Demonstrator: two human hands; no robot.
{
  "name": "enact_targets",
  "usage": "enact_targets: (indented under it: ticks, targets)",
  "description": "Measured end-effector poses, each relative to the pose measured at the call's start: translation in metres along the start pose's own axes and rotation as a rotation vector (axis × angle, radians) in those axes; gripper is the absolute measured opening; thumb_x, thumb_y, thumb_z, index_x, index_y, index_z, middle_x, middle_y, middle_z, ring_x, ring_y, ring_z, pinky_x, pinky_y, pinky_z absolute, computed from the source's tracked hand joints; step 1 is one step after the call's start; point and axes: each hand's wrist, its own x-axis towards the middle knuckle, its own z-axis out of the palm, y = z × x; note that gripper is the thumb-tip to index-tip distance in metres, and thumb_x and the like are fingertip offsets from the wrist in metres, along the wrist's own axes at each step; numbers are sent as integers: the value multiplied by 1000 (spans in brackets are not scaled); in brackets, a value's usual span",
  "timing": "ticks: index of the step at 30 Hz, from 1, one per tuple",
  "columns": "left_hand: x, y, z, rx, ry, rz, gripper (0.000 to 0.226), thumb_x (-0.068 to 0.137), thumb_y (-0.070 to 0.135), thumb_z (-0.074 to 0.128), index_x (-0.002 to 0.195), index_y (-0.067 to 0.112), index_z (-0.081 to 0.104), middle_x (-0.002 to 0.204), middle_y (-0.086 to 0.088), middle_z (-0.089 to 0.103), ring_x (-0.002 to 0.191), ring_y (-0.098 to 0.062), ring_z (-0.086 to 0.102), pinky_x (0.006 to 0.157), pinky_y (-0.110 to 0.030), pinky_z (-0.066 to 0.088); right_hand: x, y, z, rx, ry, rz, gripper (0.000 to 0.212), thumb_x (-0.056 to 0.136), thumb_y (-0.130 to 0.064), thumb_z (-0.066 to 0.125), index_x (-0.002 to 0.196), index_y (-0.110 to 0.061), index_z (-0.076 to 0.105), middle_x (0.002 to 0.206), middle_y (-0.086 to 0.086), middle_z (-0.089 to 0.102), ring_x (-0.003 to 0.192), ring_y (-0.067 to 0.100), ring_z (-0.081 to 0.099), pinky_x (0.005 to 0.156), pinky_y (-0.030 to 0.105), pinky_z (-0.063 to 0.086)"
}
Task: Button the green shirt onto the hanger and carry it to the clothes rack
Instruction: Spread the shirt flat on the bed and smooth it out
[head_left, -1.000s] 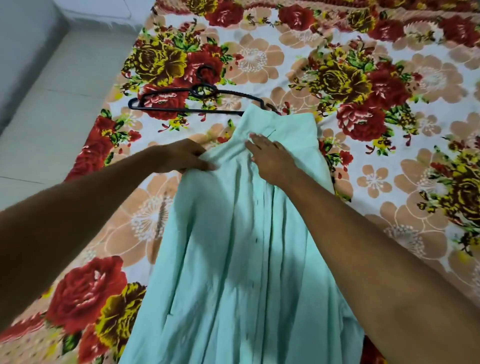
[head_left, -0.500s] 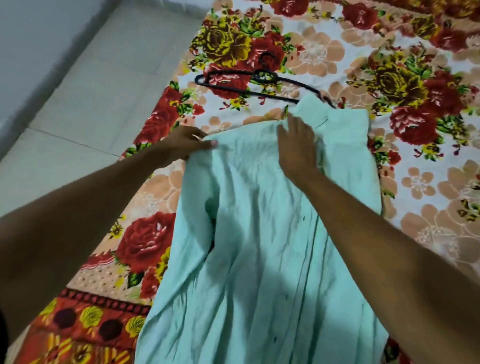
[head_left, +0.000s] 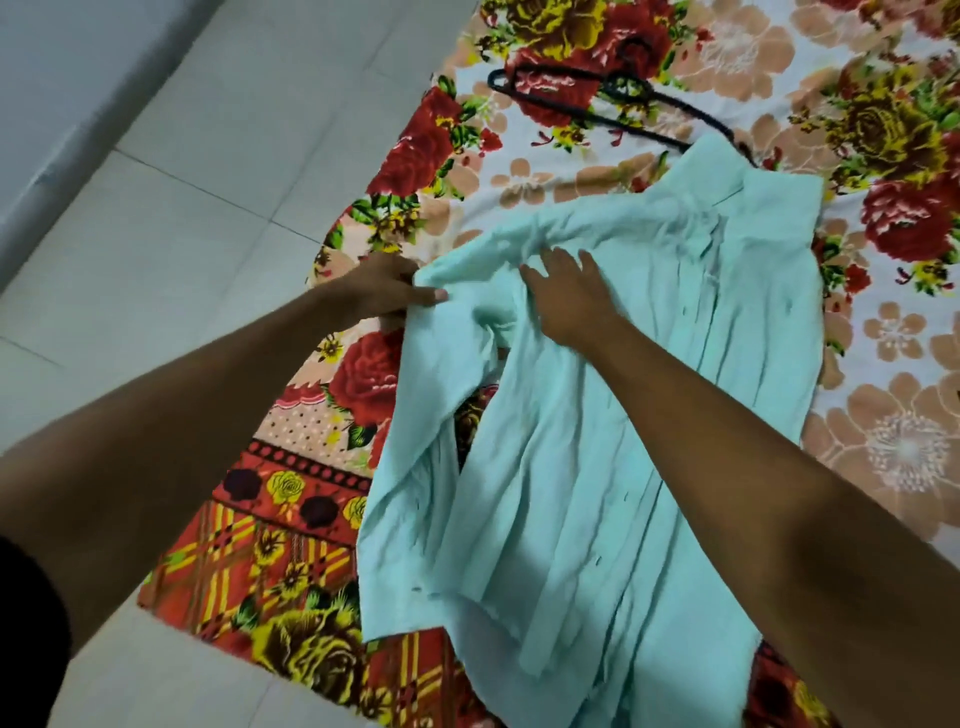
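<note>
Green shirt (head_left: 597, 467) flat on floral blanket (head_left: 883, 441), long axis running away from the person.
Left hand (head_left: 382, 288) pinches its left edge, apparently a sleeve; right hand (head_left: 571, 301) rests open on it; black hanger (head_left: 613, 101) lies beyond both hands.

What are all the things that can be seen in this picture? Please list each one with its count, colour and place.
shirt: one, light green, spread on the blanket in the middle, collar end far from the person.
hanger: one, black, on the blanket beyond the shirt; its right end goes under the collar edge.
blanket: one, floral in red, yellow and peach on white, with a red patterned border, lying on the floor.
floor: pale grey tiles, left side.
wall base: grey, top left corner.
left hand: one, pinching the shirt's left edge.
right hand: one, fingers spread, flat on the shirt.
</note>
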Motion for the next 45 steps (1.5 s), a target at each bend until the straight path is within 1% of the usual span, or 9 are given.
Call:
enact_targets:
  ticks: [5,10,15,19,23,28,33,41,45]
  targets:
    - [-56,-44,28,-166,153,-11,79,71,51,90,131,22,47,117,-6,67,99,-21,70,75,-47,64,-73,-101,-17,469,325,71,22,85,-5,58,105,-4,66,110,20,61,102,41,59,85,48,52]
    - [-125,-94,79,252,61,24,72,68,53,88,122,12,65,109,2,70,95,-20,67,74,-32,49,-153,-176,9,937,-77,315,31,91,-21,69,114,-3,60,109,18,66,106,38,62,86,41,48]
    - [-161,-114,98,-289,206,-123,40,91,39,67,110,4,72,108,-16,75,102,-36,72,84,-50,60,-183,-204,14,1015,-261,449,23,89,-26,74,99,-11,60,90,13,69,85,31,67,72,37,50]
    - [-194,-124,99,-277,75,-132,42,87,45,78,115,15,68,108,3,74,94,-13,72,80,-35,60,-200,-213,9,1082,-184,374,45,88,-28,75,63,-15,39,59,4,40,52,15,39,57,33,33]
    - [-213,-144,98,-180,1,-77,19,91,25,77,98,9,70,94,-5,74,82,-19,71,67,-35,54,-228,-224,3,1312,-5,457,33,93,-32,70,79,-10,49,69,8,55,61,19,54,56,31,43]
    - [-234,-150,108,-316,246,-132,27,96,25,71,101,4,55,92,-8,64,80,-19,64,63,-32,50,-241,-237,5,1257,-197,462,33,90,-29,76,106,-8,56,88,1,61,74,13,58,61,25,45]
    - [-254,-158,114,-268,71,-136,37,94,39,71,105,4,68,97,-11,73,82,-24,68,65,-35,51,-244,-245,-5,1154,-206,379,19,97,-27,67,96,-10,58,83,-7,60,76,14,55,62,26,39]
    - [-254,-154,108,-97,267,-230,37,98,27,68,121,5,49,104,-6,60,77,-11,58,54,-24,42,-246,-246,-1,1048,-255,444,21,95,-18,69,103,-11,51,96,13,66,96,35,66,80,40,52]
    - [-228,-122,101,92,165,-123,77,84,16,82,142,10,32,130,-18,60,108,-33,63,80,-40,55,-233,-219,-11,920,-161,457,28,97,-16,66,121,-6,55,118,14,65,111,32,63,87,39,51]
